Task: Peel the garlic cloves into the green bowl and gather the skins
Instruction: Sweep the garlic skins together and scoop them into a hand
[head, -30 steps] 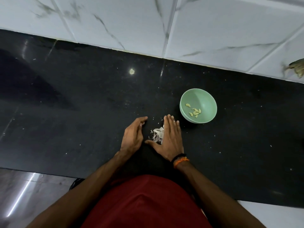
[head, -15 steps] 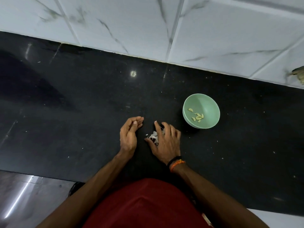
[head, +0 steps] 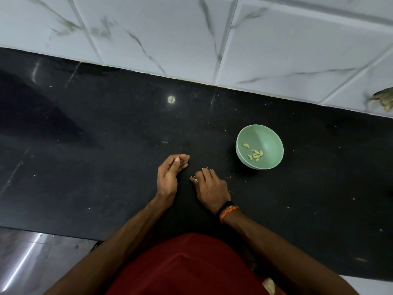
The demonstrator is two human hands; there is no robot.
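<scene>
Head view: a glossy black tabletop is running across the middle, meeting a wall of white marble-look tiles along its far edge, while a pale floor is showing past its near edge at lower left.

The green bowl is sitting upright on the tabletop to the right of the hands, well short of the wall, and is holding a small cluster of peeled garlic cloves on its bottom, with one clove lying a little apart from the rest.

The right hand is resting knuckles-up on the tabletop near the bowl's lower left, its grip clamped with the fingers curled under around the garlic skins; only a few white scraps are peeking out by the thumb, the rest being hidden beneath the palm. Black and orange wristbands are circling that wrist. The left hand is lying just beside it, apart from it, on its edge with the fingers loosely curled and nothing visible in its grip.

Tiny pale flecks are lying scattered around the right hand. Wide bare tabletop is stretching away to the left and to the right beyond the bowl. A red shirt is filling the lower centre.
</scene>
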